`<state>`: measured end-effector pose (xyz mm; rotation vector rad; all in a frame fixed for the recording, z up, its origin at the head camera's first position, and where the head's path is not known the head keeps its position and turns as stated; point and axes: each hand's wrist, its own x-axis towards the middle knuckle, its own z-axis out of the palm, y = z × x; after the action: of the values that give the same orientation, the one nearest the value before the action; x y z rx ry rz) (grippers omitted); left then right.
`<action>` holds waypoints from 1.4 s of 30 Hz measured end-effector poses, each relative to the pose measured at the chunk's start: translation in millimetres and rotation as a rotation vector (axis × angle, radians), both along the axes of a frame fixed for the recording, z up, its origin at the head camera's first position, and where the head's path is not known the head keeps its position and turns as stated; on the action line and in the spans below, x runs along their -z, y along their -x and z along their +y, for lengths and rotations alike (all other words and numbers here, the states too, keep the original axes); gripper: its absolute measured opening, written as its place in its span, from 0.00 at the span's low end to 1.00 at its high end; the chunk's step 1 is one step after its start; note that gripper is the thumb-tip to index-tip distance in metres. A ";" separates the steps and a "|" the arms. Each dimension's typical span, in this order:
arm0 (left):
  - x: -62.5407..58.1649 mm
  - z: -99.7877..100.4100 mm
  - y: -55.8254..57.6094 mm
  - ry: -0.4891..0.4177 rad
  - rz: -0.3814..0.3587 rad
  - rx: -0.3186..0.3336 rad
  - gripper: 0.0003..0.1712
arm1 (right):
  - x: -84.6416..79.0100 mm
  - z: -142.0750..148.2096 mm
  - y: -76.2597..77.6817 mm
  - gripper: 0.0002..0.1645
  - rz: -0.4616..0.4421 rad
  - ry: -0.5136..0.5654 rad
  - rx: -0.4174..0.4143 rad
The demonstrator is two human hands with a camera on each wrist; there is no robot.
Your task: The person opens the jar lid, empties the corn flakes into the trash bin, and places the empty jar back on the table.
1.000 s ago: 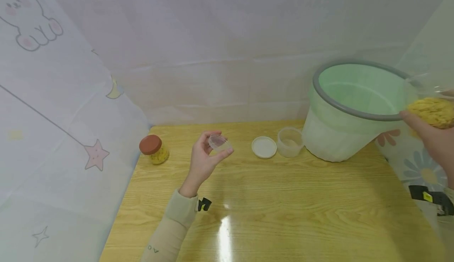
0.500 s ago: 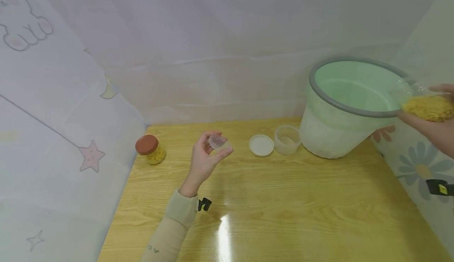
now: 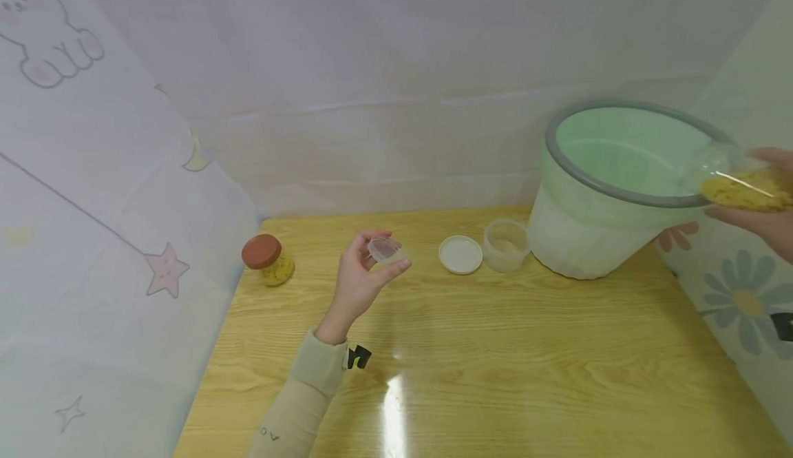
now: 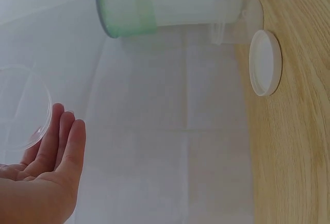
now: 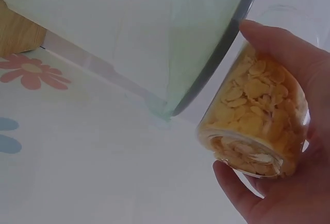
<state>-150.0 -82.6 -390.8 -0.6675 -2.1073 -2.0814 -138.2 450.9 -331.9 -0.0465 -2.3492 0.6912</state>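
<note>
A round clear plastic lid (image 3: 385,250) is pinched between the thumb and fingers of my left hand (image 3: 361,273), above the table. In the left wrist view only part of that lid (image 4: 23,108) shows, at the left edge. At the right, my right hand (image 3: 758,227) grips a clear jar of yellow flakes (image 3: 743,189), partly cut off by the frame edge. The jar lies tilted on its side, its clear end over the rim of the green bucket (image 3: 619,286). The right wrist view shows its base and the flakes (image 5: 258,100) inside.
A clear round tub (image 3: 504,257) stands beside the bucket, with a white lid (image 3: 460,255) flat on its left. At the far left is a red-lidded jar (image 3: 263,252) of yellow pieces. Patterned sheets (image 3: 384,86) border the wooden table (image 3: 483,348).
The right hand has tipped the jar further onto its side, its clear end shifting left over the bucket rim. The left hand holds the clear lid in nearly the same place.
</note>
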 end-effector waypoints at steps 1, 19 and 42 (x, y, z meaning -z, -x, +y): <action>-0.1 -0.1 -0.4 0.003 0.002 0.000 0.26 | 0.7 2.1 1.0 0.45 0.015 -0.003 -0.042; 1.6 0.2 0.3 0.011 0.000 0.009 0.26 | -1.9 5.3 5.5 0.48 -0.015 0.004 -0.171; 2.7 0.3 -0.6 0.012 -0.002 0.005 0.26 | -12.5 0.0 7.3 0.51 -0.074 -0.077 -0.160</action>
<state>-149.4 -82.3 -393.4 -0.6739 -2.1225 -2.0746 -145.5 450.9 -319.3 0.1538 -2.4677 0.6851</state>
